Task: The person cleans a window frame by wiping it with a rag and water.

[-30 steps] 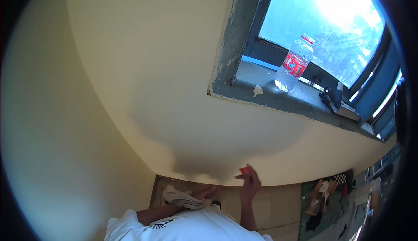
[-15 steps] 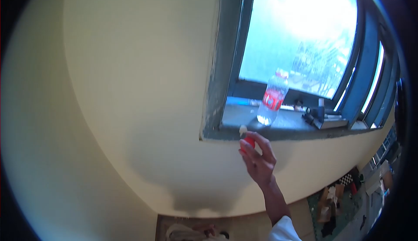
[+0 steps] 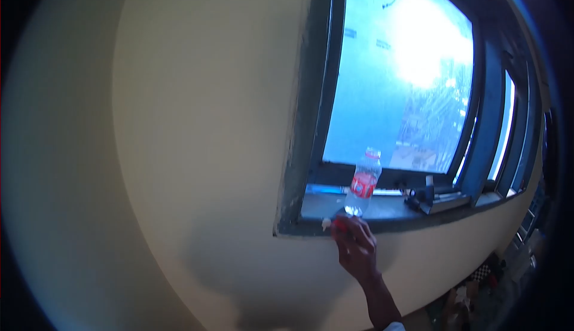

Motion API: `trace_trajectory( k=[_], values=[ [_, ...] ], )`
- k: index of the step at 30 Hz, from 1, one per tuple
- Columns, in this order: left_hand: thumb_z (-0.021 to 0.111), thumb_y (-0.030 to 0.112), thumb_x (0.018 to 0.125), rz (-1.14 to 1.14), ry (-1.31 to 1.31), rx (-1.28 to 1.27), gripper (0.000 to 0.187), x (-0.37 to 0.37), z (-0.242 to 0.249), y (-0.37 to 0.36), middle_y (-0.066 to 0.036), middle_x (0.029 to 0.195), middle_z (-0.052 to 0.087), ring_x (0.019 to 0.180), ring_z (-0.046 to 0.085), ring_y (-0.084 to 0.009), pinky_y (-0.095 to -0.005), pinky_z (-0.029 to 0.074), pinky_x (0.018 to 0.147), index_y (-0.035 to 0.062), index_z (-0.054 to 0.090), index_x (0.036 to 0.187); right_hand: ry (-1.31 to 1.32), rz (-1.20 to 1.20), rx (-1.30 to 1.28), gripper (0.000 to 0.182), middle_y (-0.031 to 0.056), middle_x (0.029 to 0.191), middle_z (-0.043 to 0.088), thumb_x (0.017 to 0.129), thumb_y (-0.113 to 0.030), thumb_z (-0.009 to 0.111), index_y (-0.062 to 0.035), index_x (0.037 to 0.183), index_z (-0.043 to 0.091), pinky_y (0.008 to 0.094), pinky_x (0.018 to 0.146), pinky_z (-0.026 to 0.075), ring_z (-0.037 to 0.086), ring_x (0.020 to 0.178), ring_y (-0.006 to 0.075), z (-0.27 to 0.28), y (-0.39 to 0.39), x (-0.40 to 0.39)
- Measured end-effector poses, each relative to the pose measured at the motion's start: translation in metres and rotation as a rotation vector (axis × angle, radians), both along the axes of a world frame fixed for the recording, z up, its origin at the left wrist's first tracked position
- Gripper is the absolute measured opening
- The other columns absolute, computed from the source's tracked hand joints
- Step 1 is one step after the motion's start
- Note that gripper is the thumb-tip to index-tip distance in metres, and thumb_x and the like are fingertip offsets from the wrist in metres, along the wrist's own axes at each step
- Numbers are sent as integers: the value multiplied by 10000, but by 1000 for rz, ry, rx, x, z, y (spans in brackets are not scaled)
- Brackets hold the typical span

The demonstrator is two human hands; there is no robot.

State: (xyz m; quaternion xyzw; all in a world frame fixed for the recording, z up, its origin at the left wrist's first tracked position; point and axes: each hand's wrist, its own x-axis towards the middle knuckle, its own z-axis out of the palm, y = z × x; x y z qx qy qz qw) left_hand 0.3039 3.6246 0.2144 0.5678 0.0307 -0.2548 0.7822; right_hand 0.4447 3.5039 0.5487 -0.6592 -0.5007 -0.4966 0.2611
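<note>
Bare yellow wall (image 3: pixel 197 122) to the left of the window sill (image 3: pixel 388 216), shadowed lower down. At the sill's left front edge, a small white blob (image 3: pixel 326 223), just left of the right hand (image 3: pixel 357 248). Raised from below on an outstretched forearm, that hand, fingertips resting at the sill's front lip. Pinched in the curled fingers, a small red object (image 3: pixel 341 225), touching or nearly touching the sill edge; too small and blurred to name. Fingers narrowly closed around it, not spread. Directly above the hand, standing upright on the sill, a clear plastic bottle (image 3: pixel 362 183) with a red label and red cap, close behind the red object but apart from the fingers. Farther right along the sill, well apart from the hand, a dark tool-like item (image 3: pixel 420 197) lying beside the window frame (image 3: pixel 478 146). Behind the sill, bright glass with sun glare. Below the sill at far right, a patch of cluttered floor (image 3: pixel 478 283), dim. Left hand out of view.
</note>
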Motion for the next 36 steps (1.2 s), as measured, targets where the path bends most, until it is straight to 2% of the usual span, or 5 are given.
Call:
trace_trajectory(
  k=[3,12,21,33,36],
  values=[
    [445,375,946,-9,9,-11,379,-23,-15,-5,-24,831,651,661,553,-81,-224,451,618,84,600,1134,6,13,18,305,136,1102,602,707,58,660,-46,994,658,417,837,495,592,967,340,-3,-2,6],
    [460,378,940,1,17,-45,375,-48,-32,-18,-23,822,650,650,553,-81,-223,452,599,91,605,1133,21,-48,47,313,97,1087,614,710,35,672,-75,1003,667,417,869,493,591,972,300,-13,6,6],
    [430,346,956,9,52,-46,347,-55,-9,-20,-22,834,639,683,555,-67,-204,457,619,100,604,1128,7,-30,44,389,94,1081,612,650,88,657,-69,1006,670,413,894,489,590,968,280,-15,4,9],
    [431,356,956,22,51,-62,335,-69,-17,-15,-17,848,635,643,520,-62,-210,433,599,127,600,1133,30,-25,105,377,78,1092,620,643,110,647,-72,971,685,416,905,482,582,986,284,-18,20,7],
    [420,298,967,-21,93,-45,327,-68,-8,-14,-15,836,640,667,518,-57,-204,427,641,75,595,1130,35,-34,106,376,76,1096,621,653,105,652,-77,981,687,409,902,483,579,988,285,-19,19,7]
  ],
)
